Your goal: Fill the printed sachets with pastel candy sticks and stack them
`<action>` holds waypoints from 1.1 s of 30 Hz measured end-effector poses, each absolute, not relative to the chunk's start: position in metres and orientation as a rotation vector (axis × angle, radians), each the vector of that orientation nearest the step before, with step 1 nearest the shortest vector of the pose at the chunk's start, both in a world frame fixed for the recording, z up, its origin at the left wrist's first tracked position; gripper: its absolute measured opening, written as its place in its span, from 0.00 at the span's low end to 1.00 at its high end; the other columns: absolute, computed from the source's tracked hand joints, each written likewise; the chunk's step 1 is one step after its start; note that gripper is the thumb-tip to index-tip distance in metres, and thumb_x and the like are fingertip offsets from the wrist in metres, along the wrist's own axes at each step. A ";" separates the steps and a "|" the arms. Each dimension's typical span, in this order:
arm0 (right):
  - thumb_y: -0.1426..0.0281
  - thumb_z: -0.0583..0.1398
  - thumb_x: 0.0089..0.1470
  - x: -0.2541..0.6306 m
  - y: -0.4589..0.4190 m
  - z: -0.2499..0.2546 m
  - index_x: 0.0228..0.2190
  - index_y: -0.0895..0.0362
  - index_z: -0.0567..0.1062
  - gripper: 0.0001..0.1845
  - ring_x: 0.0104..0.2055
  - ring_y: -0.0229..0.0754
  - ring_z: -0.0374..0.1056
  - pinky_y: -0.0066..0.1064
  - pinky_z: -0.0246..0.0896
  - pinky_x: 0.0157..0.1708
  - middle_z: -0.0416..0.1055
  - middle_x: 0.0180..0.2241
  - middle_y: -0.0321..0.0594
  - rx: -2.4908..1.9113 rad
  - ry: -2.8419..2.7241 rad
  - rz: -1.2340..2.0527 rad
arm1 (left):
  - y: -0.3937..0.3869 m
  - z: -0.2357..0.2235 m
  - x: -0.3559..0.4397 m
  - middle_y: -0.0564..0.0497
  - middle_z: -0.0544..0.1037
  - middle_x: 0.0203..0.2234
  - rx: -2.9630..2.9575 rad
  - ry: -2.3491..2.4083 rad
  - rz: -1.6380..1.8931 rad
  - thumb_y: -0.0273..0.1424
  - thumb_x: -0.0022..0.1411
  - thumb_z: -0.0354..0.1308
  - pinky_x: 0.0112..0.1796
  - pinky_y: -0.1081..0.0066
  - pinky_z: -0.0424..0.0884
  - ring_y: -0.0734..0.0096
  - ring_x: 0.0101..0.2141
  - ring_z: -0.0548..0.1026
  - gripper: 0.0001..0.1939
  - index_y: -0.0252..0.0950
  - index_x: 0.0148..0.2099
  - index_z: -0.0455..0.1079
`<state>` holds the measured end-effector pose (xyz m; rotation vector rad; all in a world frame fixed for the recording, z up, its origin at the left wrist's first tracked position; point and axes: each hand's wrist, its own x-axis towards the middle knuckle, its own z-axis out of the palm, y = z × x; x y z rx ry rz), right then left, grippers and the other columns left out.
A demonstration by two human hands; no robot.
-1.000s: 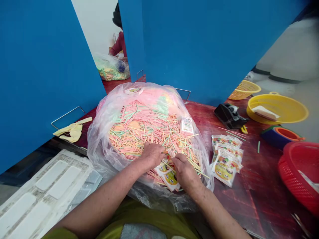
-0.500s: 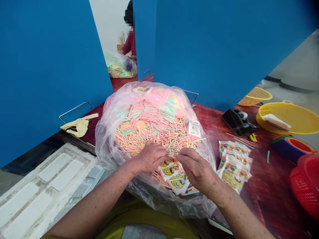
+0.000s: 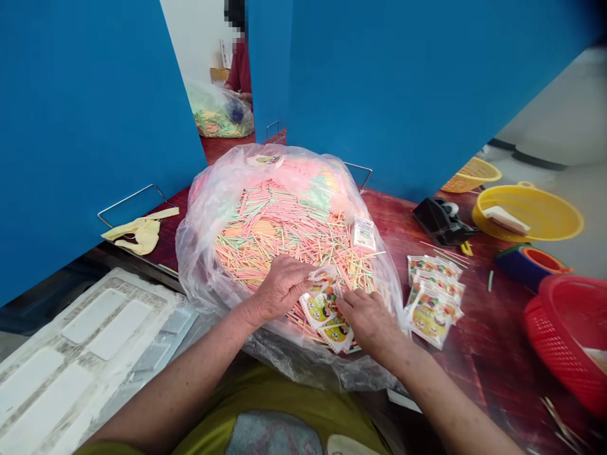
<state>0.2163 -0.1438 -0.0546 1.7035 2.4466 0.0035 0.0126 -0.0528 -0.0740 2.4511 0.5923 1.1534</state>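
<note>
A big clear plastic bag [image 3: 199,253] full of thin pink, green and orange sticks [image 3: 279,230] sits on the dark red table [image 3: 474,354]. My left hand [image 3: 279,287] is closed, pinching the top edge of a small printed packet [image 3: 318,306] at the near edge of the pile. My right hand [image 3: 367,319] rests with curled fingers on the sticks beside more printed packets [image 3: 337,333]; what its fingertips hold is hidden. Another packet [image 3: 364,234] lies on the sticks at the right.
A stack of printed packets [image 3: 434,297] lies right of the bag. Behind it are a black tape dispenser [image 3: 439,220], yellow baskets [image 3: 528,212], tape rolls [image 3: 533,264] and a red basket [image 3: 566,335]. Blue partitions [image 3: 403,88] stand behind. A white tray [image 3: 80,354] lies left; another person [image 3: 239,66] works beyond.
My hands rose from the pile, then came back down. The left hand now pinches a packet's top; the right hand has dropped onto the sticks beside the packets.
</note>
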 end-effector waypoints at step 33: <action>0.79 0.55 0.51 0.224 -0.146 0.038 0.34 0.55 0.68 0.09 0.35 0.36 0.66 0.28 0.63 0.34 0.69 0.31 0.37 1.744 3.437 -0.414 | -0.076 -0.059 0.013 0.49 0.76 0.39 2.520 0.582 0.914 0.32 0.65 0.42 0.46 0.63 0.53 0.70 0.39 0.69 0.15 0.35 0.48 0.66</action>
